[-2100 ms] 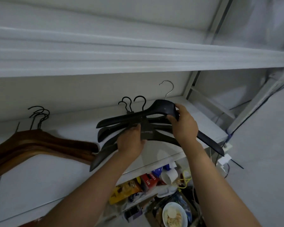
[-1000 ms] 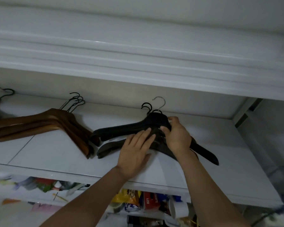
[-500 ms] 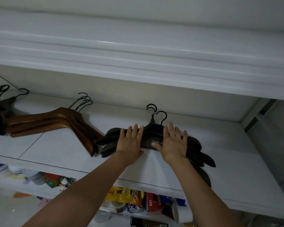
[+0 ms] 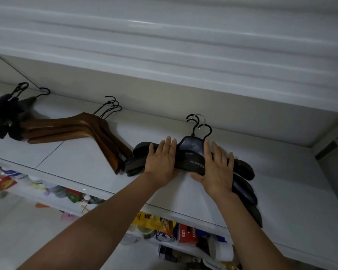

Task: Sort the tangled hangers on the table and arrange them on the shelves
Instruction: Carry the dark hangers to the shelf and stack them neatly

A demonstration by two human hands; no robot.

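A stack of black hangers (image 4: 190, 154) lies flat on the white shelf (image 4: 82, 164), hooks pointing to the back wall. My left hand (image 4: 161, 162) rests flat on the stack's left side, fingers spread. On the stack's right side my right hand (image 4: 217, 168) lies flat, with its thumb under the front edge. The right-hand hanger ends (image 4: 246, 191) fan out toward the shelf's front. A pile of brown wooden hangers (image 4: 82, 126) lies just left of the black stack. Dark hangers (image 4: 6, 115) sit at the far left.
Another white shelf (image 4: 164, 45) runs overhead. Below the shelf's front edge a lower shelf holds colourful packages (image 4: 154, 223) and a red box (image 4: 186, 233). Bare shelf surface extends right of the black stack.
Both hands have gone from gripping and shifting the black hangers to lying flat on them. The stack has settled on the shelf, a little more squared up, and the view has shifted left.
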